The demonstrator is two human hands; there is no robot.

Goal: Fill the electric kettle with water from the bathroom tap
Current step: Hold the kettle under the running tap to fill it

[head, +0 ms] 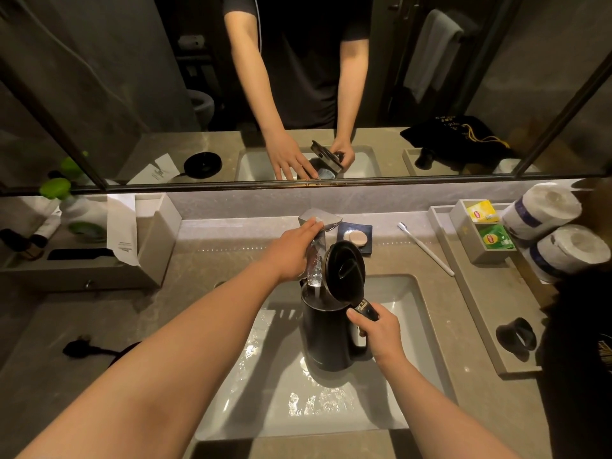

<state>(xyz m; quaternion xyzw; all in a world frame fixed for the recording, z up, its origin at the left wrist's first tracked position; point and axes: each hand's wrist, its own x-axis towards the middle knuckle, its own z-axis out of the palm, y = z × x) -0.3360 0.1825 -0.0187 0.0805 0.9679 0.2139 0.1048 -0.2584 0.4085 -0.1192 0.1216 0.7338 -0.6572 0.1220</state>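
A person fills a black electric kettle [326,336] at a bathroom sink [334,409], the kettle standing upright inside the white basin toward its far side, directly below the tap [316,246]. The right hand [376,329] is clamped around the kettle's handle on the side nearest the person, thumb pressed on top by the hinge, while the round lid [344,274] stands tipped up and open above the mouth. The left hand [291,251] reaches over the far rim of the basin, fingers flat and close together on the tap's broad metal lever, its wrist just beside the kettle's mouth. A stream of water [314,276] drops from the spout into the open kettle, and wet patches glint on the basin floor in front of and left of the kettle. The near half of the basin lies open between the two forearms. On the stone table [198,270], a dark soap dish [356,236] with a pale bar sits just right of the tap at the far edge, and a white toothbrush [425,248] lies slantwise beyond the basin's far right corner. A tray at the right edge carries a box of tea bags [486,230], two paper rolls [559,233] and a black ring-shaped object [516,336]. A black plug [79,349] lies toward the left edge, well apart from the basin. The wall mirror [132,94] along the far edge repeats both hands and the kettle.
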